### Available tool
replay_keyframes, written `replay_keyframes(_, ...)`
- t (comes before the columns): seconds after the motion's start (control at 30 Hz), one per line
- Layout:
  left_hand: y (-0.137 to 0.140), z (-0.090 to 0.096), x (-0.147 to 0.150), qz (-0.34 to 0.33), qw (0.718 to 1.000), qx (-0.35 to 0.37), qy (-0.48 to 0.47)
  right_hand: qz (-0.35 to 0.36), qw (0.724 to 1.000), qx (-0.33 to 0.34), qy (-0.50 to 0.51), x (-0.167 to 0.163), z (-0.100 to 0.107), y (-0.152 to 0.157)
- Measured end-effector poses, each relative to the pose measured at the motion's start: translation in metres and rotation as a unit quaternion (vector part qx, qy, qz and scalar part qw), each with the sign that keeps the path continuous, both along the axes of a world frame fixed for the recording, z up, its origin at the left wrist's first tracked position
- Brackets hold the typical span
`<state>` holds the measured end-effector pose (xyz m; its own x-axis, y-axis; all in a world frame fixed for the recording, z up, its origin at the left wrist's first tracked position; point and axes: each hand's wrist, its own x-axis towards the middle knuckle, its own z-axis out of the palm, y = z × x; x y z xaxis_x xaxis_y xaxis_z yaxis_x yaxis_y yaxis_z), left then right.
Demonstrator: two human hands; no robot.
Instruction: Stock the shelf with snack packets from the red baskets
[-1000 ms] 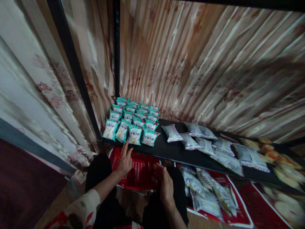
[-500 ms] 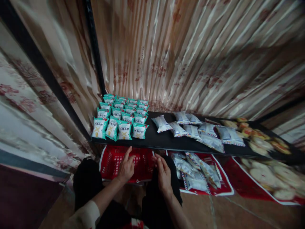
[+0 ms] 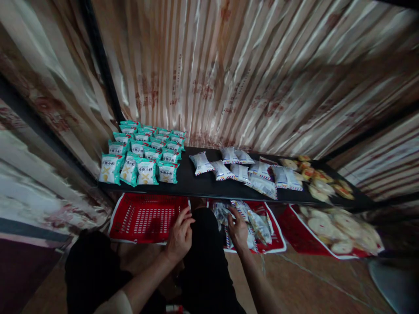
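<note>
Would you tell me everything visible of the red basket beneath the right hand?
The red basket looks plastic, with a white rim. It sits open side up below the black shelf, holding jumbled shiny packets, some with striped edges. The right hand and a dark knee hide parts; whether the hand touches it is unclear.

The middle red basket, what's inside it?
Inside the middle red basket are shiny packets, some with striped edges. The right hand hides some of them, and whatever lies underneath the top packets is covered, so it can't be seen.
</note>
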<state>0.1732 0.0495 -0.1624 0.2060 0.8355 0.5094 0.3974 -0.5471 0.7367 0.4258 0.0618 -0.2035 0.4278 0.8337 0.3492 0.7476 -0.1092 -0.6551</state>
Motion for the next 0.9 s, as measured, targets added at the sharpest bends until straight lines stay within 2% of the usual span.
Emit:
replay_keyframes(0.1, 0.003, 0.003, 0.016, 0.023, 1.000, 0.000, -0.007, 0.054, 0.998, 0.044, -0.008, -0.001, 0.018, 0.013)
replay_keyframes(0.23, 0.011, 0.008, 0.033, 0.049, 0.999, -0.003, 0.000, 0.146, 0.987, 0.056, -0.042, -0.018, 0.053, 0.055)
replay_keyframes(0.3, 0.014, 0.009, 0.039, 0.062, 0.998, -0.002, 0.004, 0.169, 0.979, 0.030, -0.107, -0.027, 0.069, 0.081)
replay_keyframes(0.4, 0.014, 0.008, 0.044, 0.084, 0.996, -0.005, 0.014, 0.217, 0.936, -0.044, -0.272, -0.036, 0.091, 0.117)
replay_keyframes(0.5, 0.015, 0.005, 0.046, 0.101, 0.994, -0.025, 0.027, 0.215, 0.901, -0.127, -0.353, -0.039, 0.107, 0.147)
replay_keyframes(0.57, 0.017, 0.004, 0.048, 0.107, 0.993, -0.036, 0.034, 0.213, 0.892, -0.173, -0.358, -0.038, 0.112, 0.163)
replay_keyframes(0.63, 0.021, 0.003, 0.050, 0.105, 0.993, -0.042, 0.039, 0.221, 0.887, -0.187, -0.359, -0.036, 0.113, 0.175)
replay_keyframes(0.73, 0.030, 0.004, 0.056, 0.093, 0.994, -0.049, 0.040, 0.251, 0.885, -0.165, -0.357, -0.033, 0.111, 0.186)
replay_keyframes(0.9, 0.053, 0.009, 0.061, 0.080, 0.994, -0.060, 0.042, 0.289, 0.899, -0.140, -0.298, -0.030, 0.108, 0.196)
